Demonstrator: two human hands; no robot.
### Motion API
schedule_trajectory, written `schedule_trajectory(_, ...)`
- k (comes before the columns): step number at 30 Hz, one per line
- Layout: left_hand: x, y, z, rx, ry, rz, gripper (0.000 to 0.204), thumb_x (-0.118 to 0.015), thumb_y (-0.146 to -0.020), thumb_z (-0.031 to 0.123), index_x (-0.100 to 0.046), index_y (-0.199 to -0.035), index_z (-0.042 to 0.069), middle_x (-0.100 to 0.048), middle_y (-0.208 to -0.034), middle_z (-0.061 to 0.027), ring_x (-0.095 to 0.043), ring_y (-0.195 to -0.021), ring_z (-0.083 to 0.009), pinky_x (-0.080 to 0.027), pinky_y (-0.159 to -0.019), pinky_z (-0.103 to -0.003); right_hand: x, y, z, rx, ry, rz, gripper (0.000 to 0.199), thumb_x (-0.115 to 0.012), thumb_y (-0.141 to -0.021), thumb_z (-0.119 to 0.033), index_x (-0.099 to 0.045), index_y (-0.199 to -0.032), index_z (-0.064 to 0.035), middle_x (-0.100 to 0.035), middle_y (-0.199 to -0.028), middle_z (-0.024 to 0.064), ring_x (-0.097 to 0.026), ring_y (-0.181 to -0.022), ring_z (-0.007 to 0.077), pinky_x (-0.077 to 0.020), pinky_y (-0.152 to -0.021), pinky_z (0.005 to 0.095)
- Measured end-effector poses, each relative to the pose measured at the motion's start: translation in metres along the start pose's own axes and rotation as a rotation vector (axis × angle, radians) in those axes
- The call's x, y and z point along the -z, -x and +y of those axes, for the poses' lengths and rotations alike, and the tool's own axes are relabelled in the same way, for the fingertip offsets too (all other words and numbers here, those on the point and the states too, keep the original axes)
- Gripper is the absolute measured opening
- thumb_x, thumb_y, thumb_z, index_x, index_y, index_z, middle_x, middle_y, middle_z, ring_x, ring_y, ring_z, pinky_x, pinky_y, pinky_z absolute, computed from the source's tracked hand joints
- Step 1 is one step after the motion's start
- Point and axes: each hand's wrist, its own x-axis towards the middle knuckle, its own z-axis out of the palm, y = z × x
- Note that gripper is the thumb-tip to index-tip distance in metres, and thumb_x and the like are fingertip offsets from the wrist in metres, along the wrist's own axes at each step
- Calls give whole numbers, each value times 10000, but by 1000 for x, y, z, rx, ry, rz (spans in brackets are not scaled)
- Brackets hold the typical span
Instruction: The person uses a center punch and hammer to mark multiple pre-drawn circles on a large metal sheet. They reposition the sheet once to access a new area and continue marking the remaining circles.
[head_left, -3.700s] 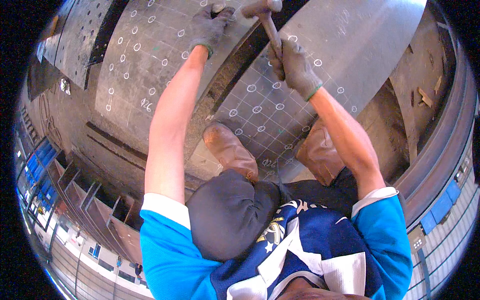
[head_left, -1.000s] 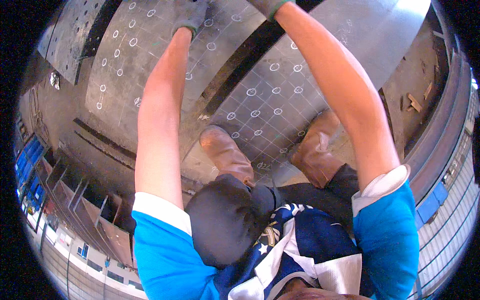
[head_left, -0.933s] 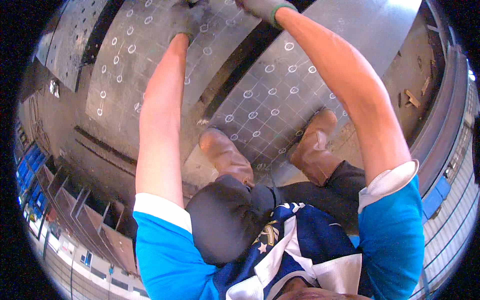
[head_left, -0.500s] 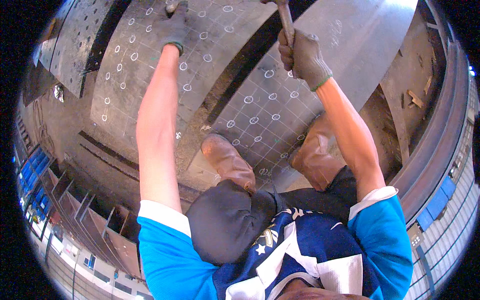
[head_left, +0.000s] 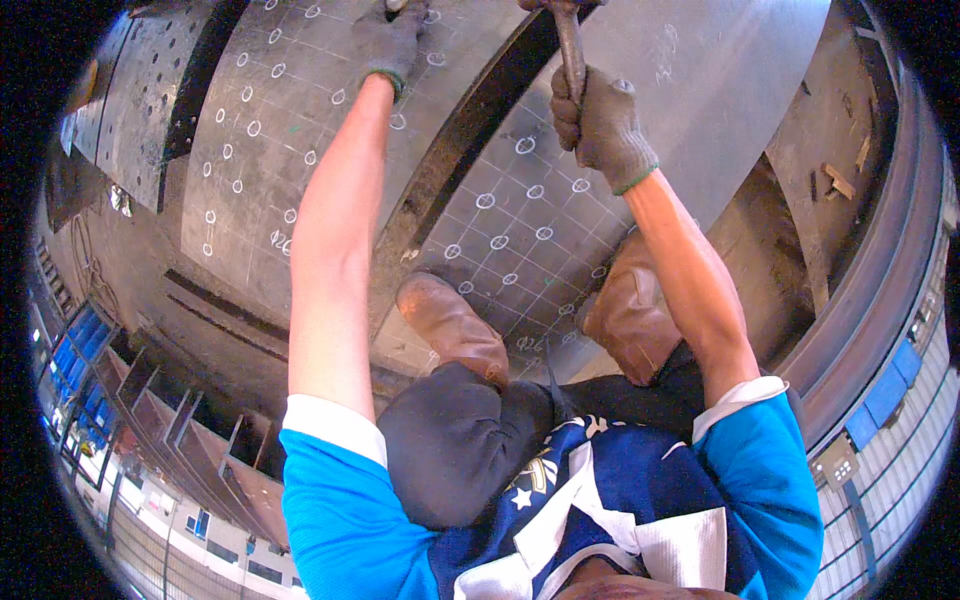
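Left hand: 11 o'clock, gloved, above the left plate [head_left: 290, 130]. Left hand [head_left: 390, 45] appears closed round a pale rounded piece [head_left: 397, 4]; only its end shows, at the top edge. Likely a steadying hold; contact with the plate cannot be made out.
Boots: left boot [head_left: 450, 320] near the dial's centre, right boot [head_left: 640, 310] towards 3 o'clock. Set apart, presumably for balance while crouched.
Right hand: 1 o'clock, gloved. Right hand [head_left: 605, 120] clamped on the handle of a hammer [head_left: 571, 50], well apart from the left hand.
Hammer: between 12 and 1, head cut by the top edge. Visible handle lies above the fist, so the head is clear of the fingers, probably for swing.
Surface: perforated plate [head_left: 150, 110] at 10 o'clock; left plate, chalk circles; dark strip [head_left: 480, 110], gap or thick edge unclear; right plate [head_left: 690, 110] towards 1–2, chalk grid and circles, sheen near the top.
Room: blue items [head_left: 85, 345] at 9; steelwork [head_left: 190, 390] between 8 and 9; wood scraps [head_left: 838, 182] at 2; long beams [head_left: 860, 290] at 3; corrugated wall [head_left: 890, 490] at 4.
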Motion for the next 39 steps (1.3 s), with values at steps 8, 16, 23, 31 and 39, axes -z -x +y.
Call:
schedule_trajectory(8,4,2,7,-42,-170,16,123,-748,-975,153,-747,-1031,43,-733,-858,-42,-663,-674,-132,-556,-570,-310,-5,-6,4,37,15,-38,279,-401,-1043,-323,-532,-873,-145,-455,-611,-8,-400,-475,145,-341,-453,356)
schedule_trajectory(16,3,-4,-3,-27,-48,-9,100,-733,-976,118,-736,-1029,34,-737,-854,-50,-673,-674,-143,-566,-573,-315,-15,-12,6,104,45,-52,303,-377,-1052,-330,-538,-877,-143,-429,-606,-22,-371,-481,131,-318,-455,335)
schedule_trajectory(23,-1,-6,-1,7,-35,-16,92,-749,-963,133,-716,-1008,60,-701,-819,-25,-651,-669,-134,-541,-562,-319,-32,-2,-42,403,208,-97,379,-372,-1062,-350,-575,-864,-98,-486,-636,3,-434,-497,123,-339,-451,318)
schedule_trajectory(31,8,-5,-6,-124,-299,-18,84,-762,-923,136,-709,-950,78,-662,-793,1,-607,-710,-117,-512,-629,-320,-85,-14,-174,937,-309,-169,452,-361,-1099,-338,-589,-815,-71,-517,-587,56,-440,-421,168,-340,-406,323)
schedule_trajectory(39,12,-12,-3,-351,-673,-37,228,-735,-923,225,-743,-1103,87,-783,-1000,-127,-713,-869,-228,-565,-809,-401,1,-60,-53,664,958,-209,286,-532,-1033,-308,-635,-979,-47,-605,-746,98,-572,-614,241,-443,-531,402)
